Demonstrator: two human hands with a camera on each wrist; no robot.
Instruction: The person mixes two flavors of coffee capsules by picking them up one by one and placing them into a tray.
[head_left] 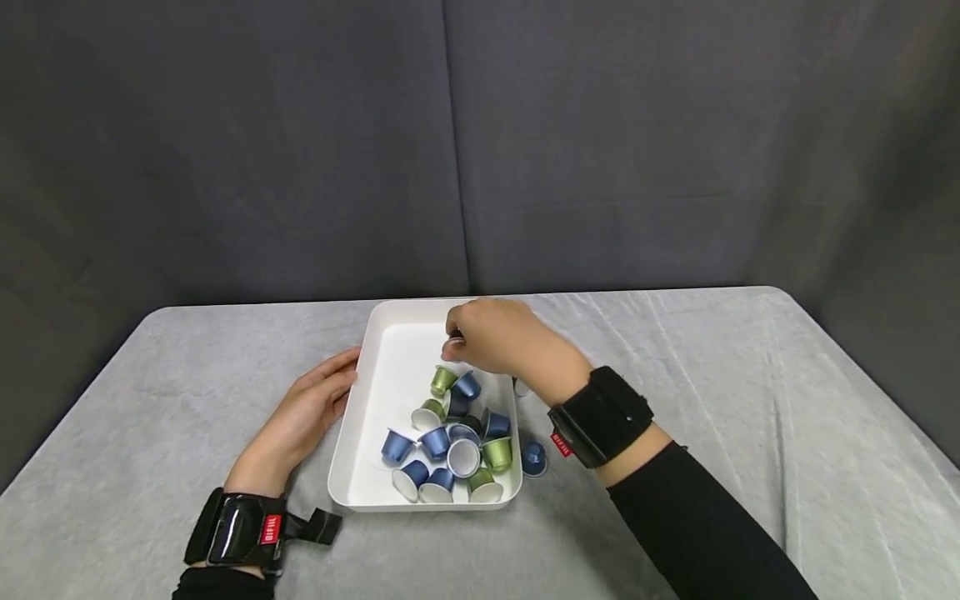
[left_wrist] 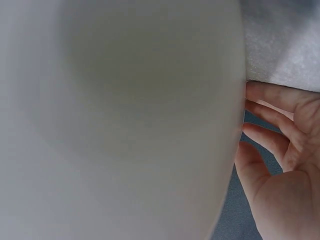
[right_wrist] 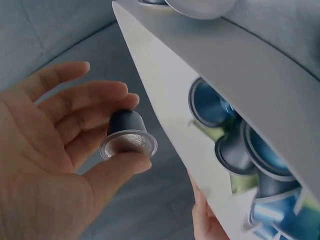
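A person's right hand [head_left: 501,340] pinches a dark capsule [right_wrist: 126,134] between thumb and fingers above the far end of a white tray [head_left: 375,367] on a grey-covered table [head_left: 750,400]. The left hand [head_left: 309,410], fingers straight and relaxed, rests against the tray's left wall. Blue and green capsules [head_left: 450,442] crowd the tray's near end; one blue capsule [head_left: 533,457] lies just outside.

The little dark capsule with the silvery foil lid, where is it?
The dark capsule is pinched in the right hand, held above the white tray, near its far end.
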